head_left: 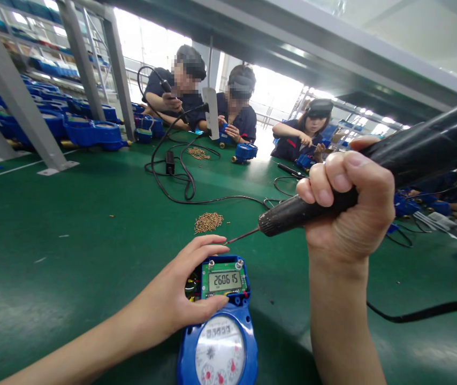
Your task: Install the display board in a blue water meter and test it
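A blue water meter [218,342] lies on the green table [71,240] in front of me, with a white dial and a green circuit board [223,278] whose display reads 260615. My left hand [176,291] cups the meter's left side, thumb and fingers wrapped round the board end. My right hand [349,208] is closed on a black electric screwdriver [393,166], held slanting, its thin bit [242,236] pointing down-left and hovering just above the board's top edge. A small pile of brass screws [208,222] lies beyond the meter.
Black cables [184,187] loop across the table, and one cable [425,311] trails at right. Several people sit at the far side working on blue meters [244,152]. More screws [198,153] lie near them. Racks with blue parts [92,131] stand at back left.
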{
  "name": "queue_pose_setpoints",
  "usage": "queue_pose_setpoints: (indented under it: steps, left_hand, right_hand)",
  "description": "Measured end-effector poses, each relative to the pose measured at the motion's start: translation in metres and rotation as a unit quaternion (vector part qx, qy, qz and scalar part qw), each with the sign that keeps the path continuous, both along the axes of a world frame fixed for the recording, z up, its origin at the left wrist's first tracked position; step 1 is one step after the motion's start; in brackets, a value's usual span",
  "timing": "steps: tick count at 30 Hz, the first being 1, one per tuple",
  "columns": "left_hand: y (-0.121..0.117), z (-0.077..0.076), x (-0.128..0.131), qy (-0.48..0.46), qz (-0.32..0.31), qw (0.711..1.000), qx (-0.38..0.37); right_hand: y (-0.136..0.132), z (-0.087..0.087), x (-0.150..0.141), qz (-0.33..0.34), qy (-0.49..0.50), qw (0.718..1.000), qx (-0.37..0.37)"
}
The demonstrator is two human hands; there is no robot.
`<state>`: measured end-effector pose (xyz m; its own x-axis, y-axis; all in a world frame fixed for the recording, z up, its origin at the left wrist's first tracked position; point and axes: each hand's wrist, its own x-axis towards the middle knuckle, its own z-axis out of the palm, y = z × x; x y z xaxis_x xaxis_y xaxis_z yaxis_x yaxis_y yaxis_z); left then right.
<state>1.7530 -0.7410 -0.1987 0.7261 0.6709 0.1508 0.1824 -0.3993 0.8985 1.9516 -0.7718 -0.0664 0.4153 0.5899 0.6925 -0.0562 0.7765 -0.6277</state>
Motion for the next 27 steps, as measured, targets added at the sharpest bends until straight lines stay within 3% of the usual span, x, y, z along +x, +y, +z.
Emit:
queue_pose_setpoints:
  steps: [18,21,27]
  left_hand:
    - [-0.001,0.002,0.001,0.003,0.004,1.0,-0.006]
    - [-0.001,0.003,0.002,-0.004,-0.002,1.0,-0.013]
    - [-0.001,0.003,0.004,-0.012,0.007,1.0,0.005]
  right_hand:
    - [-0.001,0.0,0.001,-0.001,-0.005,1.0,0.013]
    - [0.02,-0.018,0.013,-0.024,-0.008,1.0,0.01]
    - [0.086,-0.082,0.048,-0.093,0.06,0.994,-0.003]
